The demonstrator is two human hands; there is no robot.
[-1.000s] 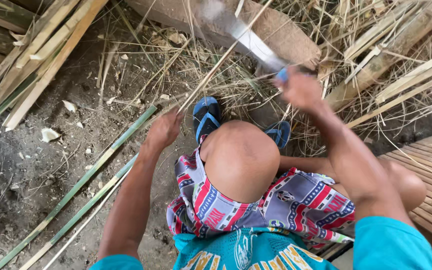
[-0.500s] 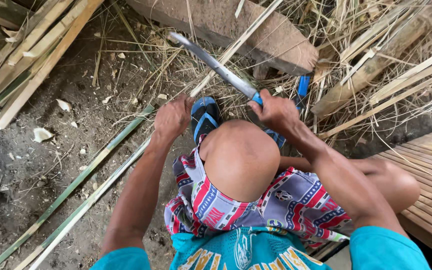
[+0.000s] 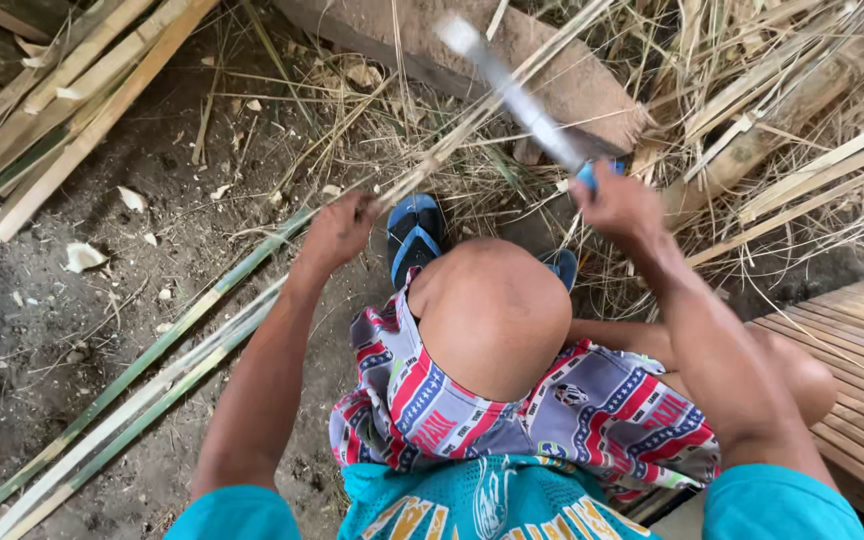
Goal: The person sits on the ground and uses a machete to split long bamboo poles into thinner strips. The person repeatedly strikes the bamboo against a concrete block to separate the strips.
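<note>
A: While the left hand (image 3: 337, 228) is clamping the bamboo strip (image 3: 432, 165), which way is the strip running?

B: It is running from lower left up to upper right, crossing the log (image 3: 552, 75).

A: And the right hand (image 3: 620, 205)?

B: It is gripping the knife (image 3: 512, 95), blade blurred, pointing up-left over the strip. Left hand is nearer; hands are apart. Sandal (image 3: 414, 235) is sitting beneath.

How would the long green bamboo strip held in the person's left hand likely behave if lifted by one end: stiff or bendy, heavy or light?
The bamboo strip looks thin and very long, so it would probably sag and flex when lifted by one end. It seems narrow, so likely light for its length. Being flat rather than round, it probably would not roll. The left hand grips it easily.
</note>
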